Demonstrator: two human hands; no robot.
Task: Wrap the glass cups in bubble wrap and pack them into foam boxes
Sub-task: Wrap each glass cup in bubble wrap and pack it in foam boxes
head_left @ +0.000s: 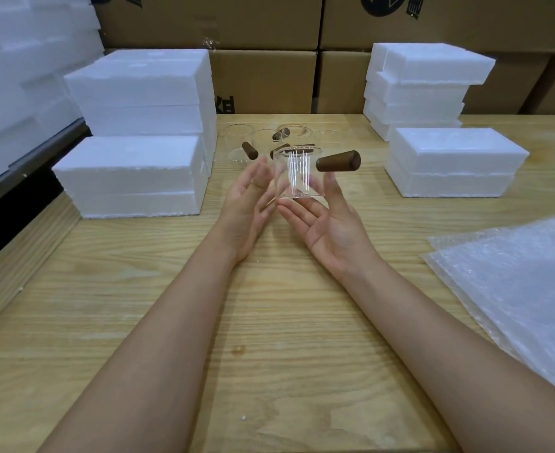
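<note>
Foam boxes (132,178), left side of desk (269,338): white, blocky, grainy-edged, stacked in two piles, lids on, contents hidden. Cardboard cartons (263,80) lined the far edge.

Left hand (248,204): open, fingers straight, palm facing right, fingertips at the cup's left wall; contact could not be told for certain.

Cup (297,178): clear glass, straight-sided, upright, raised above desk centre between both hands. Brown wooden handle (338,161), round and stubby, stuck out to the right.

Right hand (331,227): palm up, fingers flat beneath the cup's base, thumb raised by its right wall, under the handle.

More cups (236,142) stood near the far edge behind the hands, empty.

More foam boxes (455,161), right side, also lidded. Bubble wrap (514,282), clear flat sheets, lay at the right edge.
</note>
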